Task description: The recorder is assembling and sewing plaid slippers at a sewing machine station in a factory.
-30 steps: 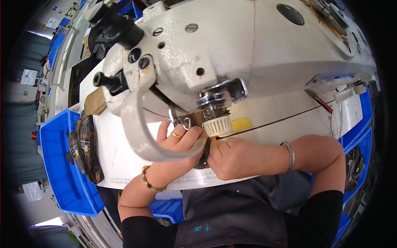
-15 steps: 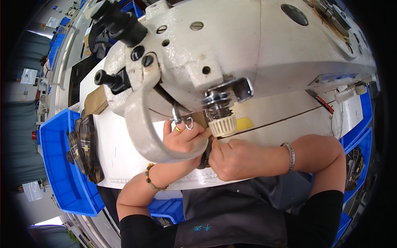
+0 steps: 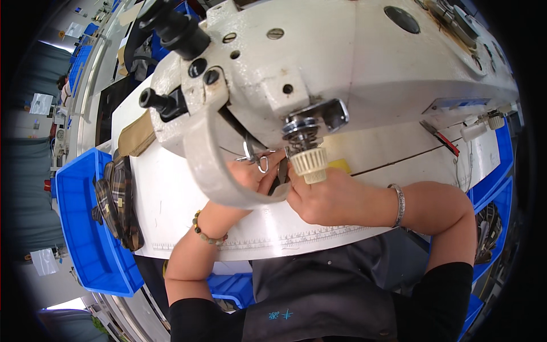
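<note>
A large white sewing machine (image 3: 364, 51) fills the upper middle, and both hands work close under its head. Between them a narrow dark brown strip of material (image 3: 278, 181) shows only in part; its far end is lost beneath the machine. My left hand (image 3: 246, 175) is closed at the strip's left side, its fingers partly covered by the machine's curved pale guard (image 3: 205, 171) and metal thread hooks. My right hand (image 3: 319, 196) pinches the strip from the right, fingertips tucked behind the cream tension knob (image 3: 310, 164).
Plaid fabric pieces (image 3: 122, 199) hang over a blue bin (image 3: 85, 228) at the left. A tan piece (image 3: 137, 135) lies on the white table (image 3: 176, 211). Red-handled snips (image 3: 441, 139) rest at the right, with a yellow piece (image 3: 340, 166) behind my right hand. A ruler strip follows the front edge.
Both hands have moved farther from my body, toward the machine, and the dark strip has gone with them. More of the ruler at the table's front edge now shows.
</note>
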A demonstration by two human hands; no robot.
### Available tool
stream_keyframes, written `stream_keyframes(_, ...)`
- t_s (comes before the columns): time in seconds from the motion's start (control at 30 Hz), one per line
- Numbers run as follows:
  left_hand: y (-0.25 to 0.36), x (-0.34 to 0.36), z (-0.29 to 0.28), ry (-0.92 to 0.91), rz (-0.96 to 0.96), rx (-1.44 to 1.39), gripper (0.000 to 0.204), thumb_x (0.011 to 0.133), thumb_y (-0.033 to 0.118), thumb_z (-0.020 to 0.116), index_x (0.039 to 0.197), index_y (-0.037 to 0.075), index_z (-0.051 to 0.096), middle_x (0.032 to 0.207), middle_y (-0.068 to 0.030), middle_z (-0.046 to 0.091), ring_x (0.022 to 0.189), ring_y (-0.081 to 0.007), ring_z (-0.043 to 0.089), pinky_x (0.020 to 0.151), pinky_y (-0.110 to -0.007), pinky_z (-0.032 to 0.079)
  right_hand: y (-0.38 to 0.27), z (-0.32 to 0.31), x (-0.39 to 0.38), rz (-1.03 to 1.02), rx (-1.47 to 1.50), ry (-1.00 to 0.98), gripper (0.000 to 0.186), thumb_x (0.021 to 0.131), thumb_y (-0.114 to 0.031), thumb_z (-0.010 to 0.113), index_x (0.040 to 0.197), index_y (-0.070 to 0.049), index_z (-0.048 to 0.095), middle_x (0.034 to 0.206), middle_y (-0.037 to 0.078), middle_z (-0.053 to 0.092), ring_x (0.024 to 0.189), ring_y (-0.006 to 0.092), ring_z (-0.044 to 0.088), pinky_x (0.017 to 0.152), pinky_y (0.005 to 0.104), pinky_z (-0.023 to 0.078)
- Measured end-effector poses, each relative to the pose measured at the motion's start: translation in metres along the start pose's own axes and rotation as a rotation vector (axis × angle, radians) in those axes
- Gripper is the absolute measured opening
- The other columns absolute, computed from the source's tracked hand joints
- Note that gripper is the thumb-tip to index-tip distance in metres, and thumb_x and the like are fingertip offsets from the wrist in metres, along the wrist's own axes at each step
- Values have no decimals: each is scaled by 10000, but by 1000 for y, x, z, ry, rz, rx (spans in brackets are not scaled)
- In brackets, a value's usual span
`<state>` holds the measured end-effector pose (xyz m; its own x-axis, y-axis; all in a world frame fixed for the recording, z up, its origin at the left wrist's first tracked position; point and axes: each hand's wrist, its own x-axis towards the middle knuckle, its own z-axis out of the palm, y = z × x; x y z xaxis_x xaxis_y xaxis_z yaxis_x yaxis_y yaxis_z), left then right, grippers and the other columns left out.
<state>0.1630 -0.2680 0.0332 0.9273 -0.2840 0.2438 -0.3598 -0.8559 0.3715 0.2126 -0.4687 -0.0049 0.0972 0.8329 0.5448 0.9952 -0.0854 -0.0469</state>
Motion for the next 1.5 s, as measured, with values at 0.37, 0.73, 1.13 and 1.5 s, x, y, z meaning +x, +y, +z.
stream_keyframes(0.37,41,-27,-28,-4,29,487,266,717,290,778,950,181,709,935,65,572,1002,-169,578,1089,-737,113,-1,-6,3,-1,20,-32,212,699,-145,630,687,66,629,967,431,645,454,215,603,406,321,473)
stream_keyframes(0.73,47,-34,-33,-108,-2,394,259,728,191,796,943,145,659,869,46,593,1011,-181,615,1112,-703,86,-3,-8,3,8,25,-73,187,698,-141,628,669,44,623,953,407,662,444,191,593,391,306,452)
stream_keyframes(1.13,39,-32,-18,22,37,348,351,685,171,802,1023,132,714,838,49,573,889,-166,591,1112,-623,174,-14,-15,-1,-51,-132,-113,129,662,-158,624,695,-33,611,687,79,574,559,146,556,469,267,430)
stream_keyframes(1.5,22,-20,-8,13,119,171,300,673,113,784,971,136,761,806,22,563,802,-203,533,847,-411,359,-19,-21,-1,-94,-125,-62,194,752,-164,620,791,20,666,846,221,708,526,128,577,447,247,426)
